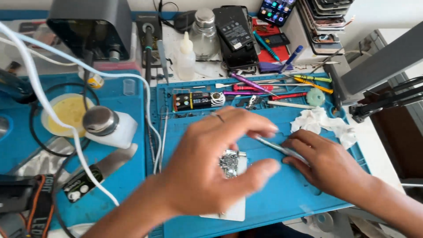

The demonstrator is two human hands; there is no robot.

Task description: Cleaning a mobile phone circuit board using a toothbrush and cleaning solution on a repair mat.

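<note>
Hands meet over the blue mat. My left hand hangs above a small circuit board that lies on a white plate at the mat's middle. Thumb and forefinger are spread in a wide curl around the board; I cannot tell whether they touch it, since the hand is blurred and covers most of the plate.

My right hand rests on the mat just right of the board, its fingers closed on thin metal tweezers. The tweezer tips point left toward the board and pass under my left forefinger, so where they end is hidden.

Behind the right hand lies a crumpled white tissue, close to its knuckles. Along the mat's far edge sit screwdrivers with red, purple and yellow handles, and a small dark box.

Left of the mat, a white dispenser bottle with a metal cap stands near a round tin of yellow paste. A white cable sweeps across that side, clear of both hands. Farther back stand a clear squeeze bottle, a glass bottle, and a stack of phones.
</note>
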